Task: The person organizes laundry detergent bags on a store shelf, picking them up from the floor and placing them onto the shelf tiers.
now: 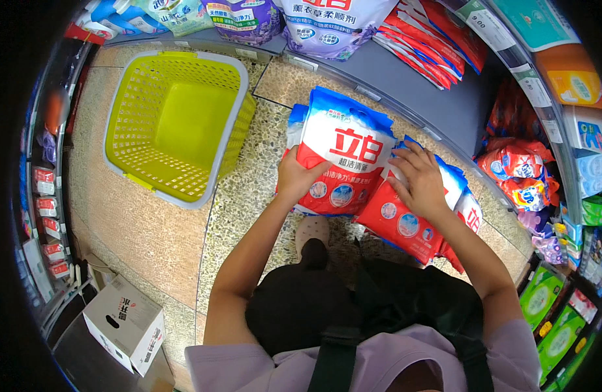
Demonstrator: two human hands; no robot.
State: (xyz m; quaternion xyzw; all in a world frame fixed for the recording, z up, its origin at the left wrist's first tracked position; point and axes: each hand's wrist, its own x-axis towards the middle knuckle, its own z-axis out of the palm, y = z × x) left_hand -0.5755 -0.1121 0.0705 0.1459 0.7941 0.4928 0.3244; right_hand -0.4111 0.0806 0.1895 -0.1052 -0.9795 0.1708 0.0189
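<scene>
Red, white and blue bags of Liby laundry detergent are held or propped in front of my knees, over the floor. My left hand (301, 177) grips the left edge of the front detergent bag (347, 152), its thumb lying across the front; another bag shows behind it. My right hand (418, 181) rests with spread fingers on a second detergent bag (404, 215), tilted to the right and partly behind the first. Further bags (471, 215) lean beyond it at the right. What bears the bags' weight is hidden.
An unfilled green plastic basket (186, 122) with a grey rim stands on the floor at the left. Ahead is a grey shelf (408, 93) with detergent pouches (330, 29) and flat red bags (428, 39). A cardboard box (124, 318) sits at lower left; stocked shelves line both sides.
</scene>
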